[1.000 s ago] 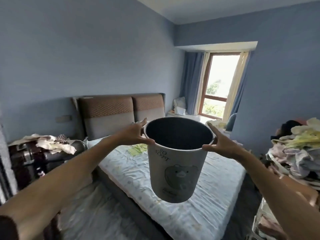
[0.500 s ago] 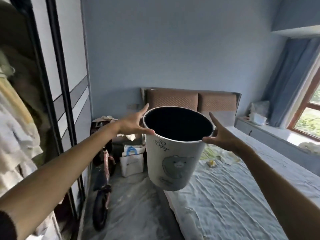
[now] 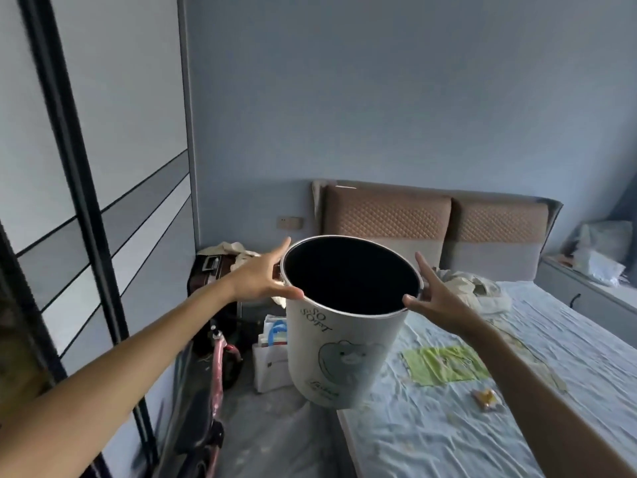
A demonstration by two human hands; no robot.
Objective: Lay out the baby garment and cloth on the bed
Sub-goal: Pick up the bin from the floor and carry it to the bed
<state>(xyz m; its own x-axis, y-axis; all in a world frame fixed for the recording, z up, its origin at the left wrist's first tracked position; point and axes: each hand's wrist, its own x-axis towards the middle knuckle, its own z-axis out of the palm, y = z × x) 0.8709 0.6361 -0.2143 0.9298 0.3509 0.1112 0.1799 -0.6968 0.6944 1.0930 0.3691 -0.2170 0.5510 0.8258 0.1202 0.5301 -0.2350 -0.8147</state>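
Note:
I hold a white round basket (image 3: 341, 357) with a bear print and a dark inside, in the air over the bed's left edge. My left hand (image 3: 258, 281) grips its rim on the left, thumb along the front and forefinger stretched out. On the right of the rim my right hand (image 3: 437, 301) grips the same way. Nothing shows inside the basket. On the pale blue bed (image 3: 517, 443) a yellow-green cloth (image 3: 448, 365) lies flat. A crumpled cream garment (image 3: 472, 288) sits near the headboard, and a small yellow item (image 3: 486, 398) lies by the cloth.
A sliding wardrobe (image 3: 86, 201) fills the left. Between it and the bed stand a pink bike (image 3: 217, 367), a white bag (image 3: 269, 360) and a dark suitcase (image 3: 210, 270) with clothes on top. A ledge (image 3: 586, 284) with bags runs along the far right.
The view has swung left from the window side towards the wardrobe, and the bed now lies at the right. Both hands kept the same hold on the basket in front of me.

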